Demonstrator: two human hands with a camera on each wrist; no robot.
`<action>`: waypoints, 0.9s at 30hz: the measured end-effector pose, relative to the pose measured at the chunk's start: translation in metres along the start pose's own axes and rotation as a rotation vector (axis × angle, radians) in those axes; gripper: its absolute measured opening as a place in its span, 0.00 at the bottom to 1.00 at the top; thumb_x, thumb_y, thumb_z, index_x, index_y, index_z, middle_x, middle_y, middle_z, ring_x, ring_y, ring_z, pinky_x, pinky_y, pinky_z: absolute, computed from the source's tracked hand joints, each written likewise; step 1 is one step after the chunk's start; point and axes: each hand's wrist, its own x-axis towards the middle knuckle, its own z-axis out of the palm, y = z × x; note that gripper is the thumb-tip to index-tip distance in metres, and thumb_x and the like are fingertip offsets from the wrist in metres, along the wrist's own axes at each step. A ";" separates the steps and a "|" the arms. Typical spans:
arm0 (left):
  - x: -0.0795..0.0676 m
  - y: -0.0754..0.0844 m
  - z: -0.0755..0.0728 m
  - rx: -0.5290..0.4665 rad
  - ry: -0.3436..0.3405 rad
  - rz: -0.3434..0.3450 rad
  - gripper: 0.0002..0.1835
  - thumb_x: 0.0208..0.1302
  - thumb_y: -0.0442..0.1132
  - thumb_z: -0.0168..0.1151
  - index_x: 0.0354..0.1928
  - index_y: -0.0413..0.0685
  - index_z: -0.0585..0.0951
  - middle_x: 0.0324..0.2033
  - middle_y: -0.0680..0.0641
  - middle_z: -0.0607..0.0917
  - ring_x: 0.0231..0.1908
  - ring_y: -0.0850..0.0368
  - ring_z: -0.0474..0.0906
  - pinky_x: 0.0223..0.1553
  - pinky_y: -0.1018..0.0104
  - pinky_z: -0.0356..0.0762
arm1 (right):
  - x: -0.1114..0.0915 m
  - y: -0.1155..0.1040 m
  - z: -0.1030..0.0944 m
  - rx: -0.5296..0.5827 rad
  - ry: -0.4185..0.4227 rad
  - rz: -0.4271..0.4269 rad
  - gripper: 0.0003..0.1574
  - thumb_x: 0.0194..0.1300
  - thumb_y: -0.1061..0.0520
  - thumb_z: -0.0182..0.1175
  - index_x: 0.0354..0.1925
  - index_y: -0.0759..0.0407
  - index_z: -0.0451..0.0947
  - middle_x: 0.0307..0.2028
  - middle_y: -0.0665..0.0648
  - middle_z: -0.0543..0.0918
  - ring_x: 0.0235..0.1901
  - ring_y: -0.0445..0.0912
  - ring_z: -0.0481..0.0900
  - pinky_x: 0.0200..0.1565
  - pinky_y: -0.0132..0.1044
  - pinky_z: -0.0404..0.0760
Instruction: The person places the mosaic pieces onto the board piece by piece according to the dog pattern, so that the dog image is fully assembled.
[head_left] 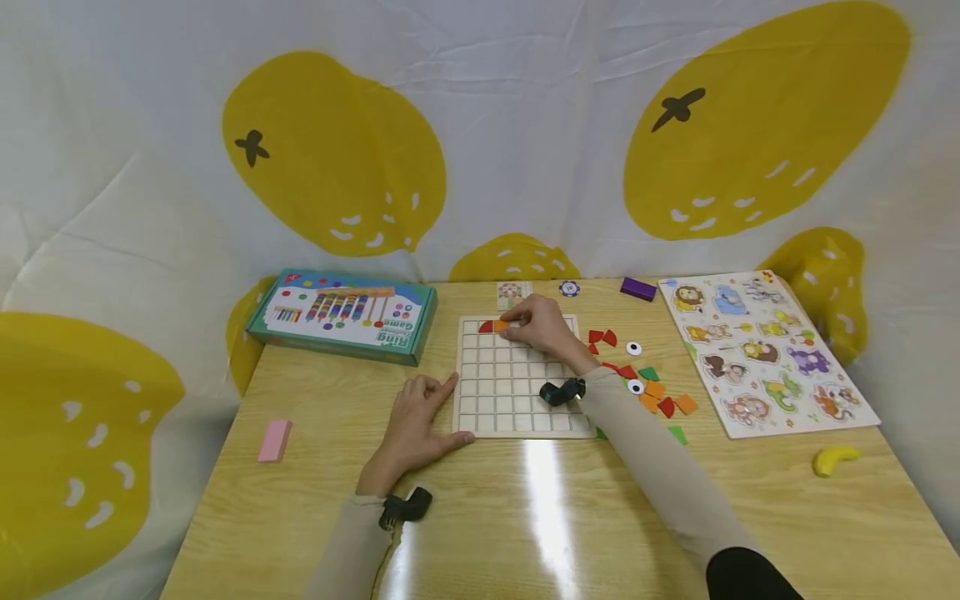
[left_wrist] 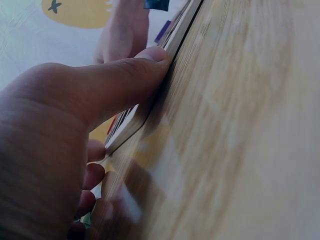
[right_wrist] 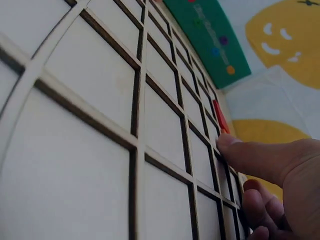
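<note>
A wooden grid board [head_left: 495, 392] of square cells lies on the table. At its lower left corner, my left hand [head_left: 414, 425] spreads thumb and forefinger against the edges; in the left wrist view the thumb [left_wrist: 135, 70] presses along the board's edge [left_wrist: 137, 117]. My right hand [head_left: 542, 327] is over the board's top row, its thumb and fingertips pinching an orange tile [head_left: 500, 326]. Just left of that tile, a red quarter-circle piece [head_left: 486, 327] sits in the row. The right wrist view shows the thumb [right_wrist: 250, 152] close to the red piece [right_wrist: 220, 116], with the orange tile hidden.
Loose red, orange and green pieces [head_left: 654, 389] and round eye pieces [head_left: 633, 348] lie right of the board. A patterned card [head_left: 513, 293], poker chip [head_left: 569, 288] and purple block [head_left: 638, 289] stand behind. Around lie a game box [head_left: 341, 317], animal puzzle [head_left: 765, 358], pink block [head_left: 274, 441] and toy banana [head_left: 834, 459].
</note>
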 end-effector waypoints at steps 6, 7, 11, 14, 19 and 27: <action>-0.001 0.000 0.004 -0.006 0.026 0.032 0.54 0.47 0.72 0.68 0.74 0.56 0.64 0.49 0.49 0.68 0.48 0.53 0.62 0.53 0.53 0.58 | -0.017 0.008 -0.033 0.050 0.043 0.027 0.24 0.61 0.50 0.70 0.54 0.57 0.84 0.48 0.60 0.82 0.41 0.50 0.80 0.43 0.46 0.79; -0.001 0.000 0.005 -0.006 0.030 0.037 0.54 0.47 0.72 0.68 0.74 0.56 0.64 0.49 0.49 0.68 0.48 0.53 0.62 0.53 0.53 0.58 | -0.022 0.009 -0.044 0.037 0.050 0.043 0.25 0.62 0.48 0.69 0.54 0.57 0.83 0.49 0.60 0.82 0.42 0.51 0.80 0.43 0.46 0.80; -0.001 0.000 0.003 0.006 0.042 0.041 0.54 0.47 0.72 0.68 0.74 0.55 0.65 0.49 0.48 0.69 0.48 0.53 0.62 0.53 0.52 0.59 | -0.047 0.016 -0.088 -0.076 0.056 0.099 0.26 0.61 0.48 0.70 0.54 0.60 0.83 0.46 0.62 0.84 0.43 0.55 0.81 0.43 0.49 0.80; -0.003 -0.001 0.001 0.013 0.041 0.026 0.54 0.46 0.73 0.68 0.74 0.55 0.65 0.49 0.47 0.69 0.48 0.52 0.63 0.54 0.53 0.59 | -0.063 0.022 -0.111 -0.183 0.040 0.148 0.27 0.60 0.51 0.71 0.53 0.64 0.82 0.45 0.65 0.83 0.44 0.57 0.80 0.45 0.52 0.79; -0.004 -0.004 -0.002 0.029 0.028 -0.001 0.54 0.46 0.74 0.67 0.74 0.58 0.64 0.49 0.48 0.69 0.49 0.52 0.63 0.54 0.54 0.58 | -0.076 0.037 -0.120 -0.297 -0.017 0.231 0.28 0.59 0.49 0.72 0.52 0.64 0.81 0.45 0.64 0.83 0.46 0.57 0.79 0.51 0.53 0.76; -0.002 -0.002 0.002 0.007 0.021 0.006 0.54 0.47 0.73 0.68 0.74 0.58 0.64 0.49 0.48 0.69 0.49 0.52 0.63 0.55 0.53 0.58 | -0.086 0.057 -0.110 -0.279 -0.063 0.308 0.20 0.64 0.51 0.67 0.49 0.62 0.79 0.41 0.60 0.81 0.40 0.53 0.77 0.47 0.48 0.76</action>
